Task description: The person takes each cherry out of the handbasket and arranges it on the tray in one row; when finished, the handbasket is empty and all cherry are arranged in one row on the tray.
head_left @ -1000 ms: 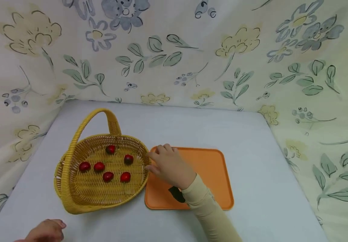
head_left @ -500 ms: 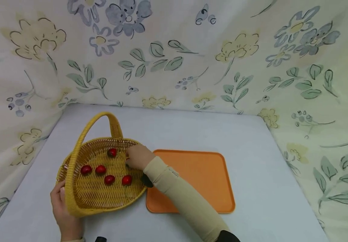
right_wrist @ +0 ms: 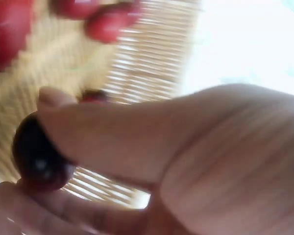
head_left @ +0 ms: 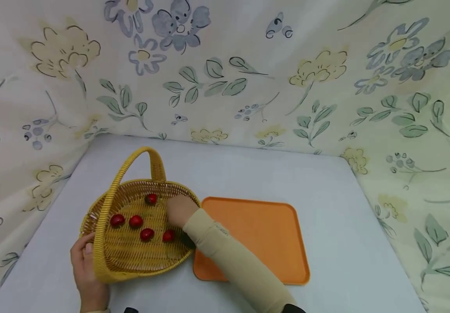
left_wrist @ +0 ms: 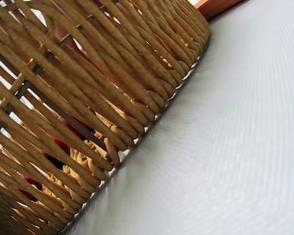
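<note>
We've got our left hand (head_left: 88, 271) curled on the basket (head_left: 143, 258), probably steadying it, while our right hand (head_left: 180, 211) pinches a dark round fruit (right_wrist: 33, 152) inside.

A curtained-off nook, this one, wrapped on three sides round a white bench (head_left: 338, 226)! Straight beyond the yellow wicker basket (head_left: 143, 256) hangs floral cloth (head_left: 209, 108), blue blooms, green sprigs and all, and look, it comes down left of the basket as well, and again well over to its right! Just right of the basket sits an orange tray (head_left: 264, 234), homely stuff, but home or studio, you can't tell!
</note>
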`<state>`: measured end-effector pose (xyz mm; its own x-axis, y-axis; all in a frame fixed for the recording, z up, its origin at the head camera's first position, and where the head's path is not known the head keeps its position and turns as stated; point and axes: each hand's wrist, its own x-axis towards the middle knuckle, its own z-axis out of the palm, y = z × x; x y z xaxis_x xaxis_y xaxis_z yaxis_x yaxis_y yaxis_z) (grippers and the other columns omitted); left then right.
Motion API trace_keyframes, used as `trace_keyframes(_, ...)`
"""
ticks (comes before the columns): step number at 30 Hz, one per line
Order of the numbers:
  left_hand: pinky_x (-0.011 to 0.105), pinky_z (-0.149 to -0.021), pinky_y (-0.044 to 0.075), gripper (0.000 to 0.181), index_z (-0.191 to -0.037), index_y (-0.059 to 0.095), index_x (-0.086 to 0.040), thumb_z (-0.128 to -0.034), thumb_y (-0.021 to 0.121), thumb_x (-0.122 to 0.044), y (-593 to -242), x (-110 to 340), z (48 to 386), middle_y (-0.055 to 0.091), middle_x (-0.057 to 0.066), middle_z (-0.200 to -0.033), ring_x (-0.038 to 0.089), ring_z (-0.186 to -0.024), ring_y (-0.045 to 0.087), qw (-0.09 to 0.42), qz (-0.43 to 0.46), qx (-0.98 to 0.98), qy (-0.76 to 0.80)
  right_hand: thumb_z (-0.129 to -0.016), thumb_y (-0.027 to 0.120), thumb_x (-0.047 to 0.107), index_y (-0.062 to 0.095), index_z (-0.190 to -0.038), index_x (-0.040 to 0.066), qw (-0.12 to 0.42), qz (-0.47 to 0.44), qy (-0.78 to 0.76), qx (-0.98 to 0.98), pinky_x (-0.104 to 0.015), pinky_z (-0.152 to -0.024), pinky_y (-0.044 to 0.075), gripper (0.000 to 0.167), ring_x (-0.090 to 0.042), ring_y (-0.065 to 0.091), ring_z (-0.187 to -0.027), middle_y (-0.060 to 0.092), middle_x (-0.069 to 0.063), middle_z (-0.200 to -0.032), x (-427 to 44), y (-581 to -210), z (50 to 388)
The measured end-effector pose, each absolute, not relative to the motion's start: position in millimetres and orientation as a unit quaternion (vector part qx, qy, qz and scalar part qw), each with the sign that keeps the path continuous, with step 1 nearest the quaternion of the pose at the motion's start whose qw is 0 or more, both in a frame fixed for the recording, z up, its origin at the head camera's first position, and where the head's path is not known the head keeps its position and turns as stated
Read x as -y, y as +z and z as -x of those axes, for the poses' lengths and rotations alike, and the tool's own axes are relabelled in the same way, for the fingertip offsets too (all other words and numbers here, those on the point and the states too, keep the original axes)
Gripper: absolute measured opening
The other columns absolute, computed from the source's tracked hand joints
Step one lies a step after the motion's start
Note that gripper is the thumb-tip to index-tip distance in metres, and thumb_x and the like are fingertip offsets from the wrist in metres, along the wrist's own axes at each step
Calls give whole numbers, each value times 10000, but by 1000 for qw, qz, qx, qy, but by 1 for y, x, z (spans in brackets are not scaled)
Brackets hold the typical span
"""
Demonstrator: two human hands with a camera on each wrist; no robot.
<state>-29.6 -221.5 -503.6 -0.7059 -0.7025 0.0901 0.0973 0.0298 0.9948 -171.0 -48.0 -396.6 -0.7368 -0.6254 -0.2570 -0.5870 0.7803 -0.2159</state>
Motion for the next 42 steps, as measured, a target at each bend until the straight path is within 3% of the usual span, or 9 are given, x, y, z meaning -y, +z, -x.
trace_keyframes(4, 133, -739, 425, 367, -1299, 476, -63, -1047, 318, -278, -504, 223, 33, 474, 5, -1246, 113, -1037, 500, 300, -238, 645, -661, -907, 657, 181, 651, -904, 117, 152, 333, -176, -914, -171, -582, 362, 64, -69, 438, -685, 575, 31, -783, 17, -363, 157)
trace_keyframes(7, 118, -858, 364, 378, -1274, 492, -122, -1047, 281, -337, -503, 222, 35, 448, -31, -1250, 122, -1166, 433, 286, -262, 642, -661, -917, 650, 260, 642, -1160, 186, 154, 330, -278, -889, -182, -690, 446, 255, -60, 503, -851, 578, 37, -1007, -21, -344, 138)
trace_keyframes(9, 99, -934, 297, 384, -1260, 497, -145, -1047, 259, -357, -502, 222, 35, 421, -62, -1253, 123, -1254, 358, 277, -276, 638, -663, -916, 648, 266, 619, -1205, 233, 162, 319, -342, -869, -197, -730, 485, 293, -62, 544, -892, 551, 52, -1062, -49, -341, 125)
trace_keyframes(13, 65, -987, 238, 372, -1243, 494, -185, -1049, 230, -362, -497, 222, 32, 391, -104, -1252, 110, -1300, 306, 261, -313, 647, -645, -899, 671, 248, 589, -1212, 300, 150, 284, -412, -852, -214, -764, 522, 328, -55, 588, -922, 539, 86, -1080, -93, -358, 101)
trace_keyframes(16, 39, -969, 245, 345, -1237, 479, -246, -1049, 219, -373, -493, 223, 31, 364, -145, -1267, 85, -1314, 283, 237, -340, 652, -635, -877, 703, 195, 599, -1204, 278, 135, 261, -405, -866, -209, -742, 530, 353, -63, 590, -904, 557, 67, -1078, -109, -385, 86)
trace_keyframes(24, 59, -890, 352, 347, -1282, 438, -273, -1051, 201, -379, -491, 224, 35, 360, -149, -1311, 80, -1307, 321, 213, -354, 624, -663, -827, 754, 215, 587, -1212, 228, 161, 232, -301, -911, -195, -710, 480, 420, -5, 512, -823, 566, 103, -1040, -103, -439, 64)
trace_keyframes(31, 59, -954, 331, 396, -1385, 379, -278, -1051, 185, -363, -499, 224, 34, 309, -92, -1432, 69, -1357, 275, 226, -333, 627, -667, -834, 746, 224, 595, -1124, 221, 112, 266, -293, -911, -224, -764, 502, 327, -8, 543, -891, 584, 95, -1030, -93, -456, 58)
trace_keyframes(37, 67, -871, 399, 390, -1389, 379, -276, -1050, 209, -366, -499, 224, 35, 310, -85, -1447, 96, -1351, 316, 233, -329, 597, -693, -848, 732, 254, 602, -1072, 209, 81, 275, -303, -909, -210, -778, 504, 262, -6, 548, -913, 581, 100, -1037, -87, -461, 57)
trace_keyframes(42, 73, -876, 402, 391, -1388, 385, -263, -1049, 220, -365, -500, 225, 36, 322, -73, -1437, 108, -1343, 328, 240, -321, 594, -697, -848, 732, 237, 600, -1090, 192, 49, 290, -296, -909, -222, -820, 505, 280, -26, 561, -964, 593, 93, -1068, -84, -465, 58)
